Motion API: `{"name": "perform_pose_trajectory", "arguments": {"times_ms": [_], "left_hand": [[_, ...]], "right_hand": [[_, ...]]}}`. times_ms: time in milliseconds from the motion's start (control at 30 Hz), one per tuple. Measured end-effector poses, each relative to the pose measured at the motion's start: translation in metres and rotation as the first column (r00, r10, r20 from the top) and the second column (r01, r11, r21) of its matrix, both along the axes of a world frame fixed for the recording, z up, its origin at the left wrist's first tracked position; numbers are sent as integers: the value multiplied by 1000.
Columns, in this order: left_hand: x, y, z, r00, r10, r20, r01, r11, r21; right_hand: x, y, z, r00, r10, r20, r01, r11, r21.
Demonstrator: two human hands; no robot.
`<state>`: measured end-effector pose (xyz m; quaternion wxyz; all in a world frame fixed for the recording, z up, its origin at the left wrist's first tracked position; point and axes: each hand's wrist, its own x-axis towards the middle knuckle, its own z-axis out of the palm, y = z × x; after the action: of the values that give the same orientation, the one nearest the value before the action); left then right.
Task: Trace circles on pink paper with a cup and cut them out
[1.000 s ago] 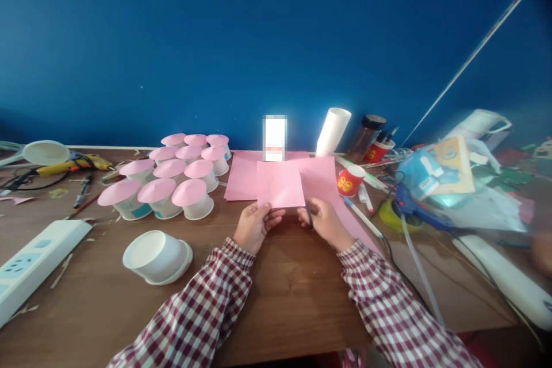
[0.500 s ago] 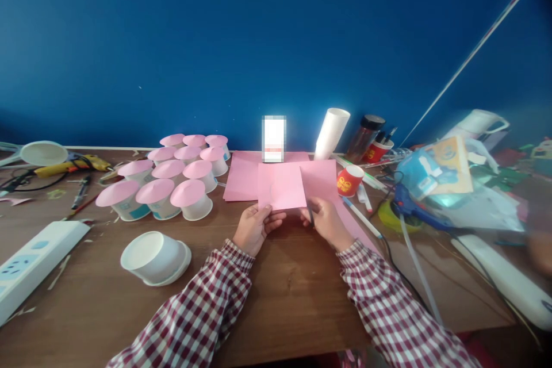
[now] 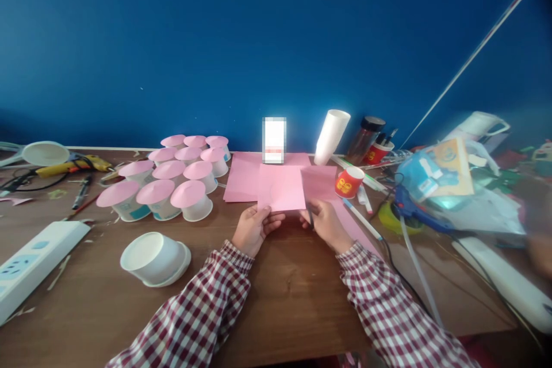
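My left hand (image 3: 255, 229) pinches the near edge of a square sheet of pink paper (image 3: 281, 188), thumb on top and fingers beneath. A faint curved line shows on that sheet. At its right near corner, my right hand (image 3: 324, 221) is closed around scissors (image 3: 311, 219); only a dark handle part shows clearly, and the blades are mostly hidden. Larger pink sheets (image 3: 241, 181) lie flat behind and to the right. Left of my hands stand rows of white paper cups topped with shallow pink paper cones (image 3: 188, 194).
A white tub (image 3: 150, 259) lies at the left front, near a power strip (image 3: 43, 264). A red cup (image 3: 349, 182), stacked white cups (image 3: 333, 135) and a dark-lidded jar (image 3: 365, 138) stand right. Further right are a blue glue gun (image 3: 418, 213), cords and plastic bags (image 3: 487, 201).
Almost nothing differs. The pink sheet and both hands hold nearly the same place, and the whole view has shifted very slightly.
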<state>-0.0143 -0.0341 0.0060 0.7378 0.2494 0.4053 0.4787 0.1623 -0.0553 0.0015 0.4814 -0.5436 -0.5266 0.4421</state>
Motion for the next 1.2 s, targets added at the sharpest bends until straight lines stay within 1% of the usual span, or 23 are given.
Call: {"name": "perform_pose_trajectory", "arguments": {"times_ms": [167,367,500,733,800,867,967,1033,1100,1200], "left_hand": [[-1,1,-1,1000,-10,-24,10,1000,0],[1,-2,0,996,-69,-56,69,998,0],[1,-3,0,994,-82,-67,82,997,4],[1,-4,1,993,-92,-74,92,996,-1],[1,-3,1,995,-73,-69,73,997,-4],[0,-1,1,998,-22,-60,22,1000,0],[-2,3,0,997,69,-45,-68,997,20],[-3,4,-1,994,102,-36,-101,994,31],[-4,5,-2,993,110,-34,-109,993,39],[-4,6,-2,993,92,-68,-86,992,89]], "right_hand": [[1,1,-3,1000,4,-17,-4,1000,-14],[2,2,3,999,-34,-8,34,999,13],[4,2,6,998,-64,15,64,998,13],[8,4,1,997,-58,44,57,998,29],[8,4,0,997,-60,40,59,998,30],[7,3,1,997,-61,50,59,997,44],[6,1,5,993,-75,91,70,996,56],[5,-1,10,991,-93,97,88,994,59],[5,-1,14,987,-145,64,139,986,90],[8,0,17,962,-274,-4,271,950,155]]}}
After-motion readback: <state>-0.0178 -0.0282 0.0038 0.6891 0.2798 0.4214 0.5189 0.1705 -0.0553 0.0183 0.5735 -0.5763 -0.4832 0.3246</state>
